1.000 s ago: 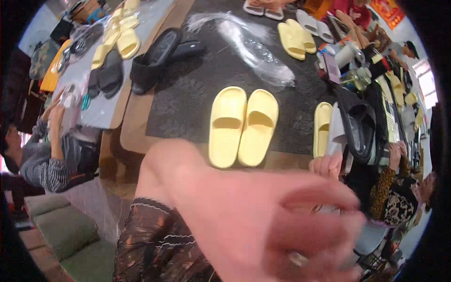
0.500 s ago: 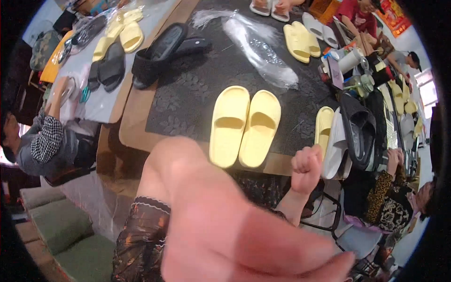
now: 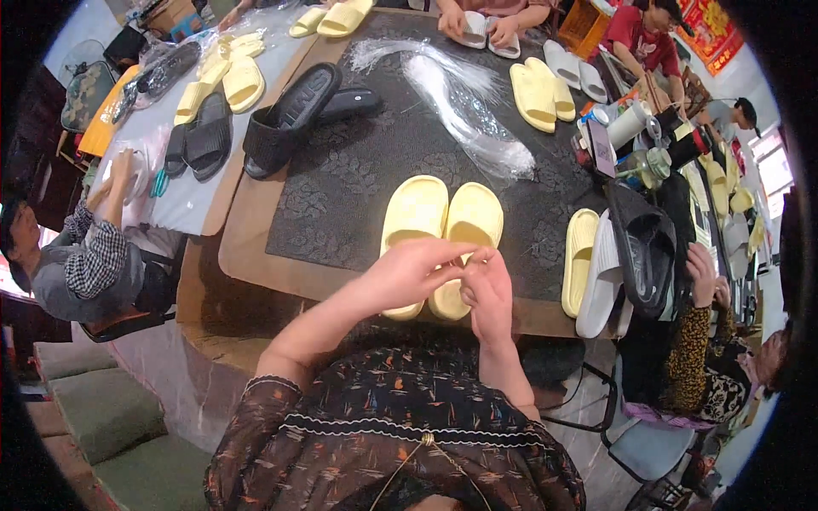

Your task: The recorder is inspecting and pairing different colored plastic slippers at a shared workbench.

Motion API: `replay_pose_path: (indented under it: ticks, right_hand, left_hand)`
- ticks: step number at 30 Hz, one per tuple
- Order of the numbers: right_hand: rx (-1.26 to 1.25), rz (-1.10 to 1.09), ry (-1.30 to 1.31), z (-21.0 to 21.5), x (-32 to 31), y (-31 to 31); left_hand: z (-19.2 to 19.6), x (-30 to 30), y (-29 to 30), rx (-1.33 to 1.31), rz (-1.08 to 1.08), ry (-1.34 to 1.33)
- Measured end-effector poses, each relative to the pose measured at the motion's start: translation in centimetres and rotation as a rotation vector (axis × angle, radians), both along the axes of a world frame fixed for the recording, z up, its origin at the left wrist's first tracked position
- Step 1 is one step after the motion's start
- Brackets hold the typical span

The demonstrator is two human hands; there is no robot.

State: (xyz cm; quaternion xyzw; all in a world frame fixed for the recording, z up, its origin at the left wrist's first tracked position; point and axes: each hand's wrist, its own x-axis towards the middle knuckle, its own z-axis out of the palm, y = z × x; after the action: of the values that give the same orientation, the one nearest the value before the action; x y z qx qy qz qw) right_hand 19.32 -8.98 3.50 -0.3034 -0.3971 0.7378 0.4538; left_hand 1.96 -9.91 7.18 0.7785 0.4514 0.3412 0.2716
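I judge this to be a fingertip step above the pair of pale yellow, moulded slide slippers (image 3: 416, 204); the next move seems to call for parting my hands before touching them. My left hand (image 3: 416, 274) and right hand (image 3: 489, 294) meet with fingertips pinched together, on what I cannot tell. The slippers lie just beneath, heels partly hidden, straps showing beyond my fingers

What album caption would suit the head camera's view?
The left hand and right hand meet over a pair of yellow slippers, with clear plastic beyond on a dark mat.
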Motion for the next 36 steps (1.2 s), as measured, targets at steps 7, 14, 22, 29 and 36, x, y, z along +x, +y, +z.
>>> replay_pose_path:
  ticks: [7, 14, 22, 29, 36]
  right_hand:
    - [-0.002, 0.117, -0.258, -1.4, -0.7, -0.7]
    - [0.284, 0.312, -0.754, -2.8, 1.3, -1.7]
    - [0.185, 0.201, -0.863, -3.1, 0.1, -0.8]
    - [0.444, 0.021, -1.1, -3.6, -4.0, 1.9]
    - [0.779, -0.175, -1.256, -5.2, -5.7, 1.8]
  left_hand:
    - [-3.3, -1.3, -1.4, -0.167, 0.288, -0.26]
    - [-4.2, -4.8, -0.6, -0.172, 0.365, -0.073]
    - [-4.7, -6.8, 2.9, -0.067, 0.536, 0.076]
    - [-6.9, -7.0, 6.8, 0.135, 0.381, 0.27]
    - [-7.8, -7.5, 9.1, 0.142, 0.135, 0.222]
